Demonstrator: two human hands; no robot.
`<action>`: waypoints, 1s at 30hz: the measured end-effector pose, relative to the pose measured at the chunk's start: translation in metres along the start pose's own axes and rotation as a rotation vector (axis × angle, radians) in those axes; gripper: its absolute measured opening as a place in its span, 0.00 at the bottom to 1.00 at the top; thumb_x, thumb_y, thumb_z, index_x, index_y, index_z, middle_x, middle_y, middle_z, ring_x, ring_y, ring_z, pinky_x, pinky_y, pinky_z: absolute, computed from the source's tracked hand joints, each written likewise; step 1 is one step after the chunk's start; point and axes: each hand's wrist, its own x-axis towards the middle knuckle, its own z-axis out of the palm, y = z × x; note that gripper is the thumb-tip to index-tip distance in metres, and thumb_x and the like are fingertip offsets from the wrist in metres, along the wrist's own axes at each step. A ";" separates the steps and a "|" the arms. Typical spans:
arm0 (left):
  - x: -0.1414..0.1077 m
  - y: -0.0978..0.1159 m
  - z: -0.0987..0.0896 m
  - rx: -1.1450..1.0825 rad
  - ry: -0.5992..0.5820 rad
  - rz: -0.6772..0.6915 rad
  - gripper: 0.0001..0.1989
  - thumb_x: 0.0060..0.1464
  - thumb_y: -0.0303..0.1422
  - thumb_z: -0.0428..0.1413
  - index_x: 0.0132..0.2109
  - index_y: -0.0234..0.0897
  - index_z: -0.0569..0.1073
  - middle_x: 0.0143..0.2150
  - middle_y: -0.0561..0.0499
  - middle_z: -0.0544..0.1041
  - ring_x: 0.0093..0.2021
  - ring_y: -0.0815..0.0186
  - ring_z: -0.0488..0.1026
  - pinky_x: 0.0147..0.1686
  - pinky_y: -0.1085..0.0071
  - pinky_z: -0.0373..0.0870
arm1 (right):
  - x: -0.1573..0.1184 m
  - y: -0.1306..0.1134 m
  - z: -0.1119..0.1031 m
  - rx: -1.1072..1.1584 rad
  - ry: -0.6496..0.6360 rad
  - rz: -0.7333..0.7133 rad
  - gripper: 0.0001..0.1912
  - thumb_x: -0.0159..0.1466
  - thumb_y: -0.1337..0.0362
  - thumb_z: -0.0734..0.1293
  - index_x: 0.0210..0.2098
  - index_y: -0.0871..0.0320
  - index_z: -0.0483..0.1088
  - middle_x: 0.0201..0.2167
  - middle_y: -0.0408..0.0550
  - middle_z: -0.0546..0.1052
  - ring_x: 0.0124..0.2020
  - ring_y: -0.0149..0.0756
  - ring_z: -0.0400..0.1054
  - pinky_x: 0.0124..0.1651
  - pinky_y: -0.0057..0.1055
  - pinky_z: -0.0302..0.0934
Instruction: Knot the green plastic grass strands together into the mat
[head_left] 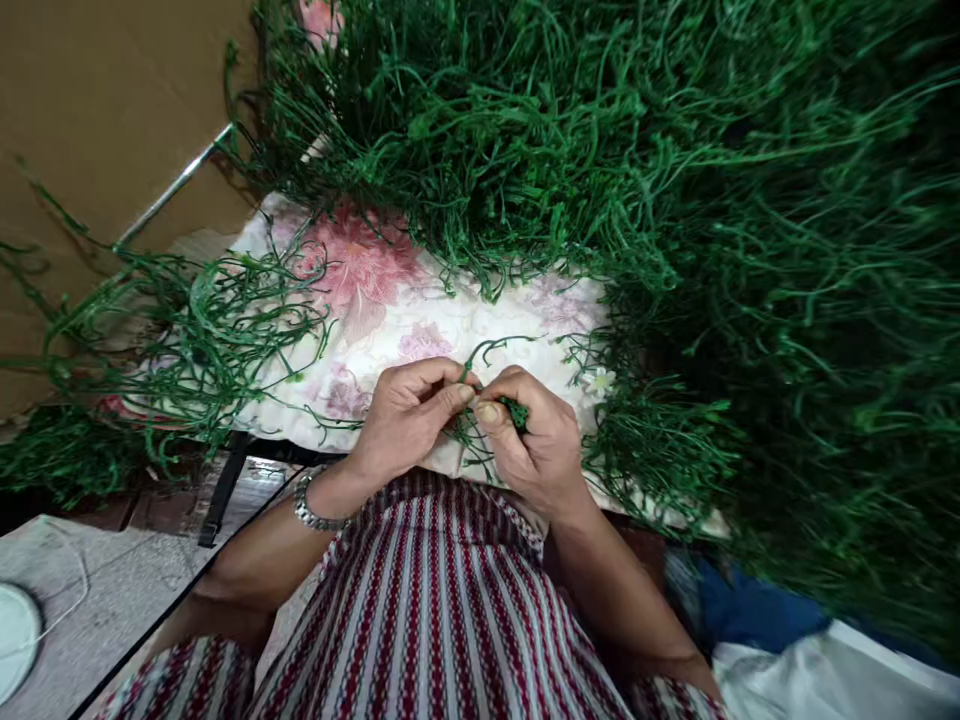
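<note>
Close in front of my body, my left hand (409, 415) pinches a thin green stem (487, 346) between thumb and forefinger; the stem's curved tip points up and to the right. Its fingertips nearly meet those of my right hand (536, 440), which is closed with thumb and forefinger pressed together. A small green clump (515, 412) of stems shows inside the curled right fingers. More thin strands hang below both hands. The exact point where the fingers grip is partly hidden. Under the hands lies a white cloth (465, 320) with pink flowers.
A large heap of green stems (540, 150) covers the back and right. A looser pile (217, 330) lies on the left, with a metal rod (172, 188) behind it. A black strap (223, 492) hangs at the table's front edge. A round white object (15, 640) sits lower left.
</note>
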 end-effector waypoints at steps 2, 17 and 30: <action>0.001 -0.001 -0.001 0.009 0.030 -0.020 0.07 0.48 0.34 0.58 0.30 0.33 0.74 0.23 0.55 0.69 0.23 0.76 0.63 0.24 0.81 0.60 | -0.002 0.002 0.001 0.079 0.049 0.026 0.05 0.62 0.67 0.58 0.29 0.59 0.60 0.24 0.41 0.63 0.25 0.25 0.57 0.29 0.25 0.54; -0.001 0.002 0.001 0.120 0.071 0.157 0.02 0.51 0.30 0.56 0.33 0.36 0.72 0.28 0.54 0.71 0.28 0.74 0.67 0.28 0.79 0.64 | -0.003 0.001 0.001 -0.201 -0.050 0.057 0.12 0.60 0.65 0.64 0.43 0.58 0.63 0.35 0.46 0.74 0.33 0.29 0.69 0.36 0.25 0.62; 0.000 0.014 -0.015 0.160 -0.248 0.017 0.05 0.51 0.30 0.55 0.32 0.34 0.65 0.27 0.55 0.64 0.27 0.74 0.62 0.26 0.78 0.58 | -0.002 0.008 -0.007 -0.325 -0.135 -0.200 0.06 0.58 0.73 0.61 0.35 0.61 0.64 0.27 0.46 0.69 0.29 0.30 0.63 0.31 0.26 0.58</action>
